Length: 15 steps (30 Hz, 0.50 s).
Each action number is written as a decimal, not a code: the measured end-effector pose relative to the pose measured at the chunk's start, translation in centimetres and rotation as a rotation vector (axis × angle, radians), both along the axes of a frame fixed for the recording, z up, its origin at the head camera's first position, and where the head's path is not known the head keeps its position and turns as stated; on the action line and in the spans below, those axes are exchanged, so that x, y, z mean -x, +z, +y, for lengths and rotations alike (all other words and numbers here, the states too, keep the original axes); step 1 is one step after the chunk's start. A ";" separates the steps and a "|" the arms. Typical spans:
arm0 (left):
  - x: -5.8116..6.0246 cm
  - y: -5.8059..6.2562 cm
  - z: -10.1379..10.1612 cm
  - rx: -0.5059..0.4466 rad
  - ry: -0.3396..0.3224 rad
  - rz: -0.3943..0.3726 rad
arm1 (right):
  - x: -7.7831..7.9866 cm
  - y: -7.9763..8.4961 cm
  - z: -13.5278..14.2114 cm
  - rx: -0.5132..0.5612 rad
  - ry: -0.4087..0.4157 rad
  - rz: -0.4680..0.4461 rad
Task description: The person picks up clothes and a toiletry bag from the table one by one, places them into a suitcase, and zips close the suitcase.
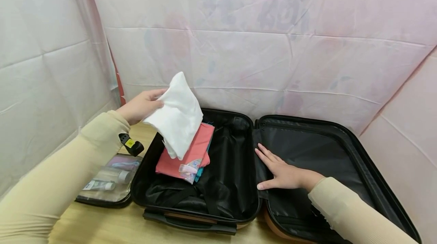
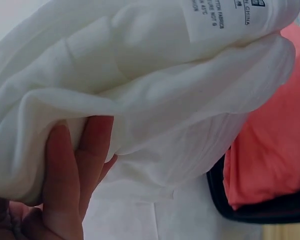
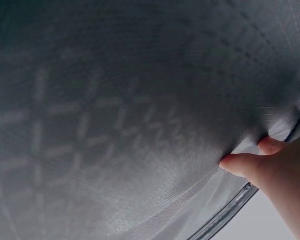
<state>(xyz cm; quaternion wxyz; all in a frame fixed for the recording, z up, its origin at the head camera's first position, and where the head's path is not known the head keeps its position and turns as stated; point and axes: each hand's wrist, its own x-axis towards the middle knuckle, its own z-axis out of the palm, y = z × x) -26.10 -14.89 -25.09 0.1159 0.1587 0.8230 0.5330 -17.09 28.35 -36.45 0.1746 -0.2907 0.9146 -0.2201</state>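
Head view: left hand (image 1: pixel 145 103), 9 o'clock, is pinching white cloth (image 1: pixel 179 117) over folded coral cloth (image 1: pixel 196 149); right hand (image 1: pixel 285 172), 4 o'clock, is resting, fingers extended, on black suitcase lining (image 1: pixel 307 153).

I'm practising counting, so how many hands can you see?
2: the left hand, holding the white cloth, and the right hand, touching the open suitcase.

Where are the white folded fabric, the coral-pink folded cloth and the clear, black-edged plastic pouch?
White folded fabric (image 1: pixel 177 117): head view, middle of its visible face.
Coral-pink folded cloth (image 1: pixel 193 150): head view, exposed face.
Clear, black-edged plastic pouch (image 1: pixel 118 194): head view, lower clear panel.
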 end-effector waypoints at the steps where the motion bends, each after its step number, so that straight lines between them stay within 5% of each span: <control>1: 0.0 -0.1 0.1 -0.006 -0.002 0.001 | 0.0 0.0 0.0 0.001 0.001 -0.001; 15: -0.1 -1.3 2.1 -0.058 0.008 -0.039 | 0.4 0.1 -0.3 0.002 0.010 -0.010</control>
